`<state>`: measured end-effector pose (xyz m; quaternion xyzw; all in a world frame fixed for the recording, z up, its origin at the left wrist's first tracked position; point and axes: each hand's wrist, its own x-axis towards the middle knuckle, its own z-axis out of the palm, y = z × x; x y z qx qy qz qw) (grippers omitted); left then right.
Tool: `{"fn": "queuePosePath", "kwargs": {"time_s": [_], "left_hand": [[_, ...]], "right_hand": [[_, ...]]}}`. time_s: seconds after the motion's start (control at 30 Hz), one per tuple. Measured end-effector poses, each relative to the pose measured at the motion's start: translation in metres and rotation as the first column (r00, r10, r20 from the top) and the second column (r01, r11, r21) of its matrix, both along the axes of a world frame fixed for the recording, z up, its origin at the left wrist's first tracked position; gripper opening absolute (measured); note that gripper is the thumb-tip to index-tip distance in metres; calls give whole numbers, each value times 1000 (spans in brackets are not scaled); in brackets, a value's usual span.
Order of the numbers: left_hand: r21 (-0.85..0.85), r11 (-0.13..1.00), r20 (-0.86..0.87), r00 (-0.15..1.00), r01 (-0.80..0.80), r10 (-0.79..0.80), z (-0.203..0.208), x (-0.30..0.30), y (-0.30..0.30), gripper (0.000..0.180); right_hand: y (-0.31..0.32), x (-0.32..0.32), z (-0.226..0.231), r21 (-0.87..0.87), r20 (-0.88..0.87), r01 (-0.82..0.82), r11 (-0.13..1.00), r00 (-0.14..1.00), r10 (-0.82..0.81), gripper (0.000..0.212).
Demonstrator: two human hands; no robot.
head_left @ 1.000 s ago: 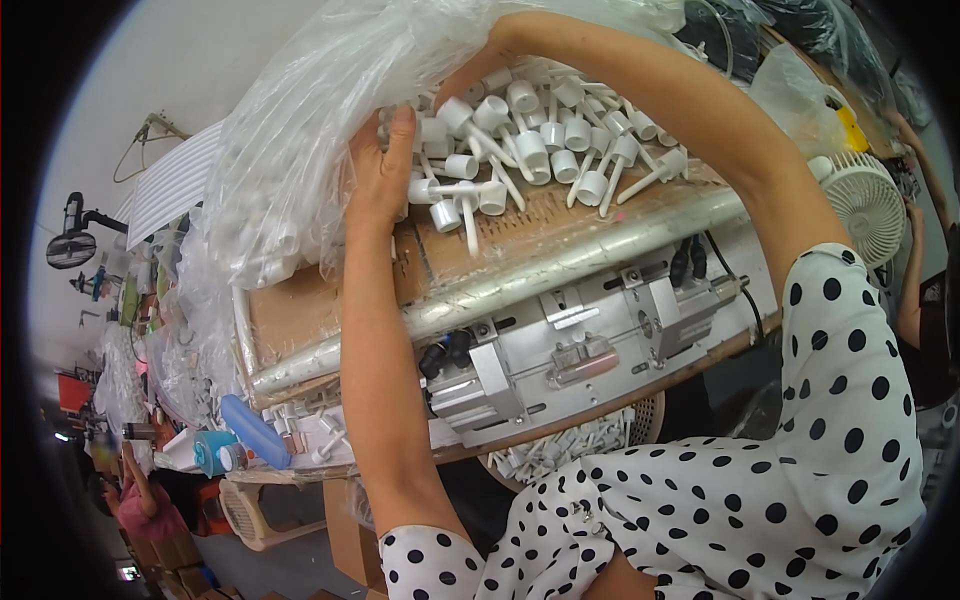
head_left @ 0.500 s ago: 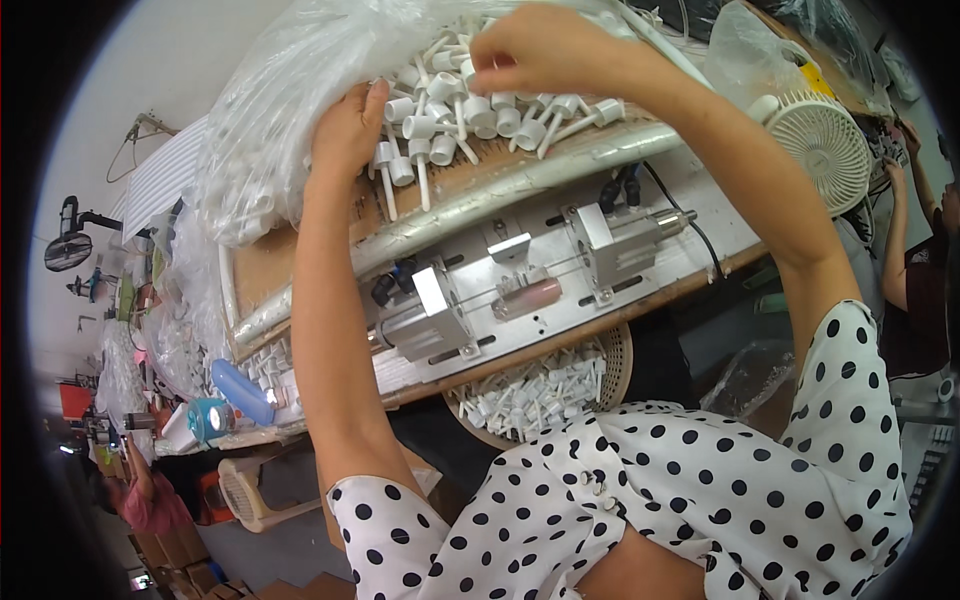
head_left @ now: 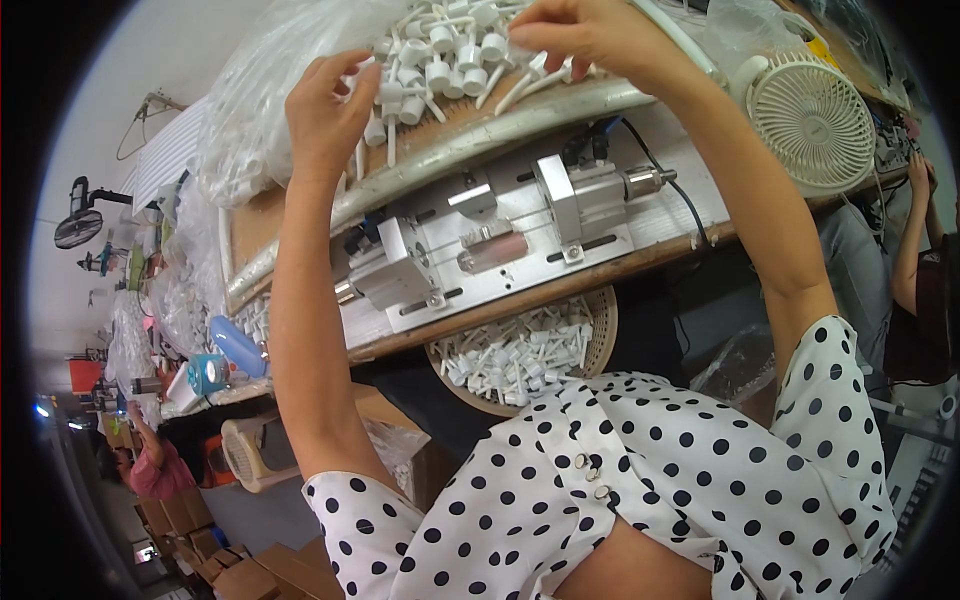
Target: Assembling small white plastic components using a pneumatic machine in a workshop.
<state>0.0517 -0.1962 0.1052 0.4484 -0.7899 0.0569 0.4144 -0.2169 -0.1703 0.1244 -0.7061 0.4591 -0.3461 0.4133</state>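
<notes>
A heap of white plastic caps with thin stems (head_left: 437, 75) lies on a brown board at the far side of the bench. At the heap's left edge is my left hand (head_left: 325, 115), its thumb and fingers curved and apart, with nothing visible between them. My right hand (head_left: 592, 42) is over the right part of the heap, fingers bent down and apart; I see nothing held in it. Nearer to me stands a metal fixture (head_left: 490, 235) with two blocks joined by rods and a pinkish clear piece (head_left: 492, 254) in its middle.
A round basket (head_left: 604, 335) full of similar white pieces is below the bench edge. Clear plastic bag (head_left: 255, 110) film covers the heap's left side. A white fan (head_left: 812, 125) stands at right, a black cable (head_left: 655, 172) near the fixture. Other people work at both sides.
My left hand has lifted off the pieces and its fingers have parted. My right hand has moved slightly right, and its fingers have uncurled. The view has shifted a little.
</notes>
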Motion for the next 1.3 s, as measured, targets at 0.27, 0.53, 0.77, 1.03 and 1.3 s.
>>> {"fn": "queuePosePath", "kwargs": {"time_s": [0.27, 0.53, 0.77, 1.03, 1.3], "left_hand": [[159, 987, 278, 959, 14, -58, -6, 10, 7, 24], [561, 776, -636, 750, 287, 182, -19, 18, 92, 24], [393, 759, -910, 338, 518, 241, -57, 4, 166, 13], [235, 726, -971, 126, 646, 201, -71, -11, 197, 23], [377, 734, -915, 348, 565, 202, -83, -21, 218, 27]], "right_hand": [[88, 12, -56, -373, 164, -175, 911, 954, 250, 21], [105, 61, -117, -783, -310, -383, 490, 923, 227, 13], [94, 70, -122, -838, -342, -378, 394, 926, 162, 10], [99, 70, -117, -785, -394, -391, 480, 914, 100, 13], [33, 23, -54, -813, -321, -304, 497, 946, 53, 24]]}}
